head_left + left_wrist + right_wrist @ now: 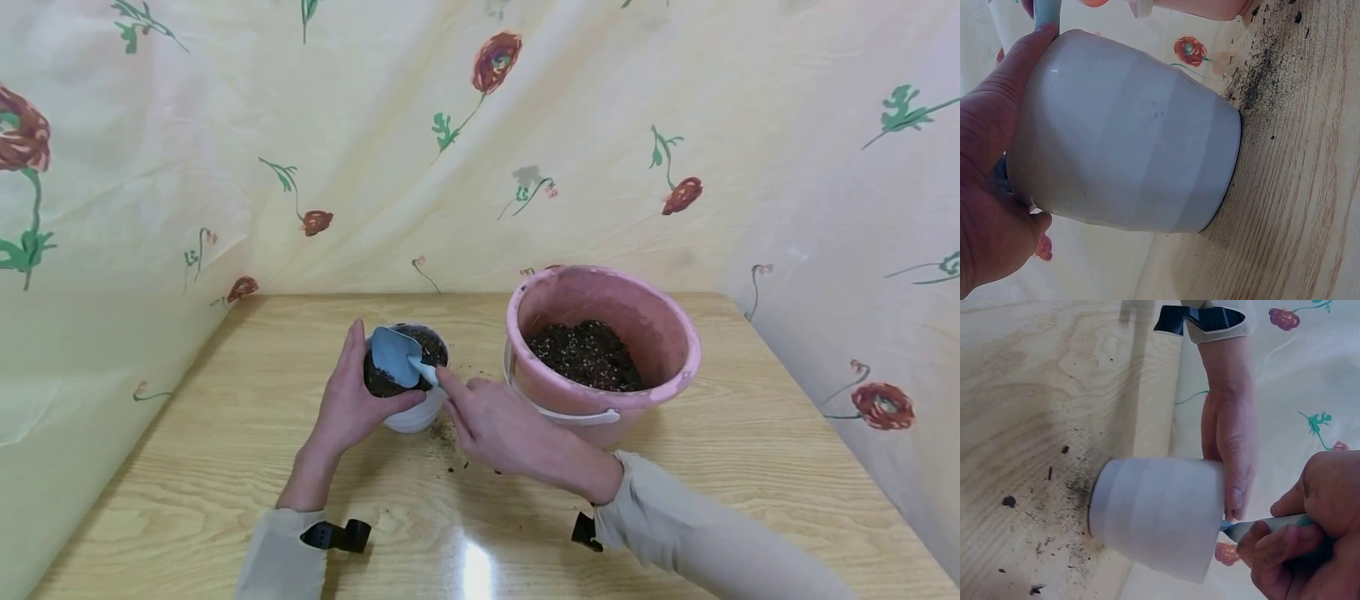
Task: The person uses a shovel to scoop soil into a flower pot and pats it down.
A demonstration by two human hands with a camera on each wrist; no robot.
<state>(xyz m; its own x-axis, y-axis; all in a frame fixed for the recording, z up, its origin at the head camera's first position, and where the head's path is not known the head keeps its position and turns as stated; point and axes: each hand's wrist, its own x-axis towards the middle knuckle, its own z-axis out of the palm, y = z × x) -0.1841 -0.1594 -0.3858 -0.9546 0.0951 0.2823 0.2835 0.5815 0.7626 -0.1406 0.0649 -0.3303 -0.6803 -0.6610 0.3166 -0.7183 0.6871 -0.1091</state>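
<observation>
A white ribbed flower pot [411, 419] stands upright on the table, with dark soil [429, 342] up near its rim. My left hand [354, 403] holds the pot at the rim, its thumb lying along the near side and its fingers at the left. With curled fingers, my right hand [501, 423] grips the pale handle of a small blue trowel [394, 355]. The trowel's blade lies over the soil inside the pot's mouth. From the right wrist view, the blade is mostly hidden behind the rim of the pot [1160, 512].
To the right stands a pink bucket [517, 333] with a white handle, partly filled with dark soil [585, 354]. Crumbs of spilled soil [444, 433] lie on the wooden table [187, 467] beside the pot. Flowered cloth [390, 150] hangs behind and at both sides.
</observation>
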